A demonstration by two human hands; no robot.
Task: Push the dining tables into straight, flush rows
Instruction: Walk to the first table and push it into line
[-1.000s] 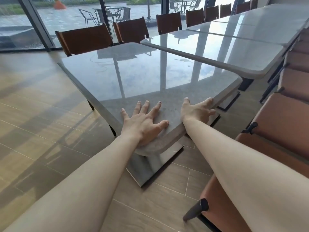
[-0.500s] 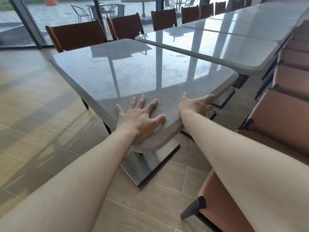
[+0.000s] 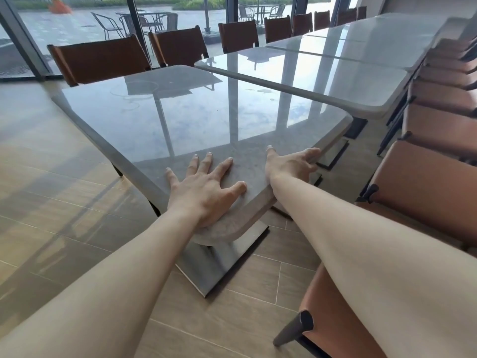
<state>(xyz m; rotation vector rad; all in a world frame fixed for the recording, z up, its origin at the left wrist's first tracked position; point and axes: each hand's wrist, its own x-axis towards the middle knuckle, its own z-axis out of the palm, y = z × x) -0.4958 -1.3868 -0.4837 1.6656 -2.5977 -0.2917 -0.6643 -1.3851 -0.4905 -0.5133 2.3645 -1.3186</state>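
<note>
The near bench (image 3: 180,120) is skewed against the next bench (image 3: 322,73); its near corner is pressed by the spread left hand (image 3: 204,192), its right edge gripped by the right hand (image 3: 290,164).

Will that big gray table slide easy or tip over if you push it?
The gray table probably feels heavy: thick stone-like top, wide metal base. It likely scrapes along the floor rather than tips. The glossy top may be slippery under the flat left hand.

Wood-look floor tiles (image 3: 64,202) catch pale daylight from tall windows (image 3: 77,24) with dark frames. Brown leather chairs (image 3: 103,59) line the far side, orange upholstered chairs (image 3: 426,189) the near right. Outside stand metal patio chairs (image 3: 108,21).
</note>
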